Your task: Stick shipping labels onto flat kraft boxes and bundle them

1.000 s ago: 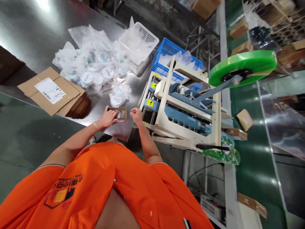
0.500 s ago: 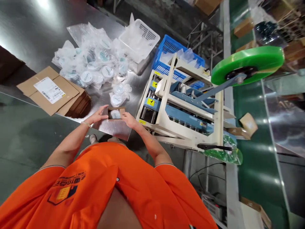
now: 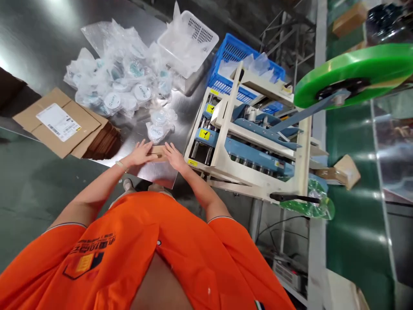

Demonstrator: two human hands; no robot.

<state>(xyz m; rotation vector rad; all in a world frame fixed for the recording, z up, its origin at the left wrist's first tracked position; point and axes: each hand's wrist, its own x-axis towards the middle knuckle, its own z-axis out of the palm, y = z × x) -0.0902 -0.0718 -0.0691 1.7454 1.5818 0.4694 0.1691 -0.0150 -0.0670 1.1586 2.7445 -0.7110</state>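
"Between both sets of fingers [image 3: 170,151], that's a small box [image 3: 158,152], right?"

"Yep. L hand [image 3: 140,155] on one end, R hand [image 3: 176,157] on the other. Fingers half straight, bit spread, lying on the cardboard. Can't tell if either really grips."

"What could go wrong?"

"Flap might spring up if the fingers lift, b/c I see no tape on it. Too hard a push could crease it, prob. thin card. And the edge of the metal table [image 3: 161,172] is near, btwn the fingers and the orange shirt [image 3: 193,249], so a yank that way could drop it."

"Bagged discs [image 3: 158,131] just beyond the fingertips?"

"Could get nudged, sure. Big bag pile [image 3: 119,84]'s farther out, w/ a white basket [image 3: 209,36] beside it."

"Surface?"

"Shiny, slippery I'd guess. Flat cartons [image 3: 58,122] stacked L of the fingers. R of them, a machine [image 3: 222,148] w/ rollers, plus a green roll [image 3: 374,62] on an arm. Blue crate [image 3: 229,54] behind."

"Rest of the rm?"

"Dull floor [image 3: 48,185] far L, green belt [image 3: 345,241] far R."
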